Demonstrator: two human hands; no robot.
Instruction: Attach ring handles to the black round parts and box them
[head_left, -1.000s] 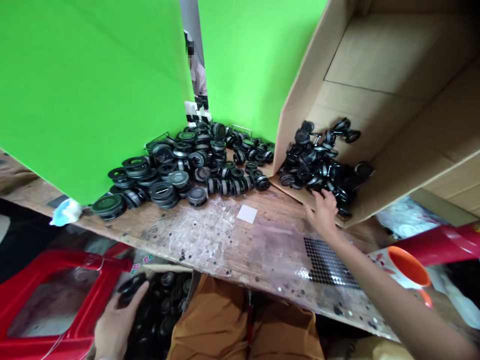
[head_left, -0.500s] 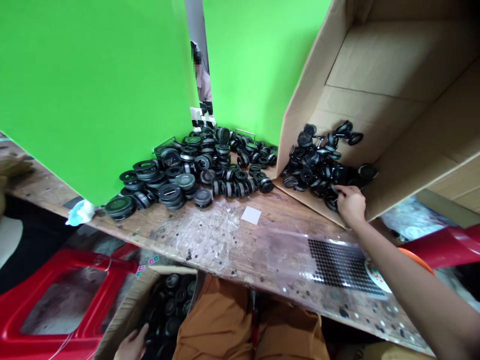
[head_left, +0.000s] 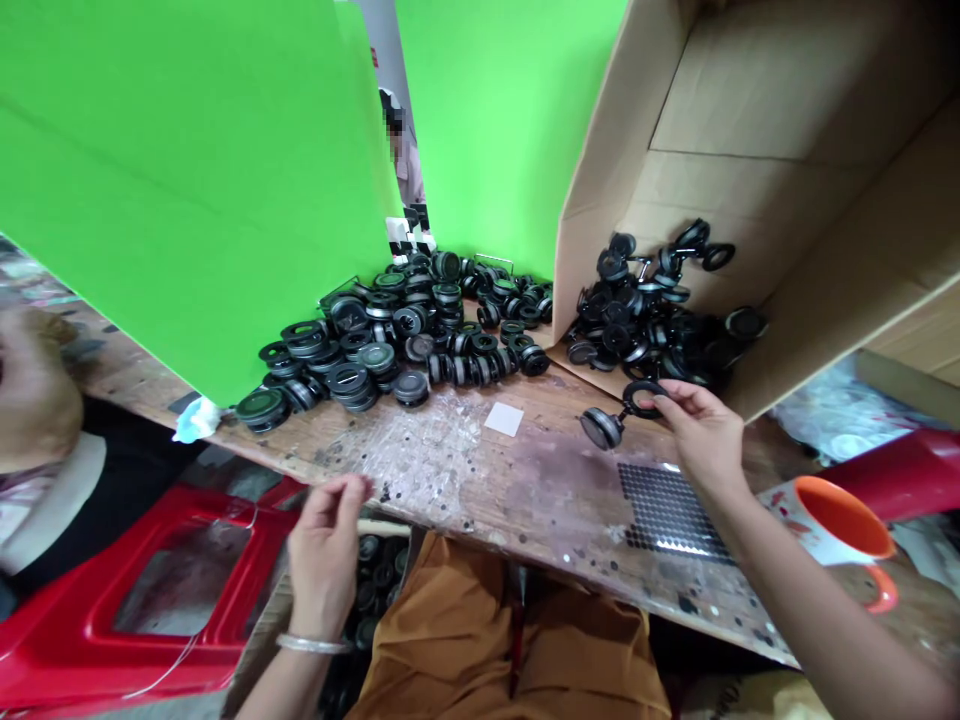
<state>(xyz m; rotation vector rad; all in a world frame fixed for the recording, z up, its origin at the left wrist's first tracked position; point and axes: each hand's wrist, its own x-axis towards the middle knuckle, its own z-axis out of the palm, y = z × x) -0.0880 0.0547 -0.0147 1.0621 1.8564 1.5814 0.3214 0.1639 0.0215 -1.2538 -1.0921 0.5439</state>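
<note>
My right hand [head_left: 701,432] is closed on a black two-disc part [head_left: 621,412], one ring between the fingers and the other disc hanging out to the left above the wooden bench [head_left: 465,480]. It sits just in front of a tipped cardboard box [head_left: 757,190] with a heap of black parts [head_left: 652,320] inside. My left hand [head_left: 326,555] hovers at the bench's near edge, fingers loosely curled and nothing visible in them. Below it is a box of black parts [head_left: 371,590].
A large pile of black round parts [head_left: 397,335] lies at the back of the bench against green screens [head_left: 187,170]. A dotted sheet [head_left: 664,510], a small white card [head_left: 504,418], an orange-lined mug [head_left: 844,525] and a red stool [head_left: 150,600] are near. Another person is at the left [head_left: 37,420].
My right hand drew back out of the cardboard box holding a two-disc part. My left hand rose from the lower box up to the bench edge.
</note>
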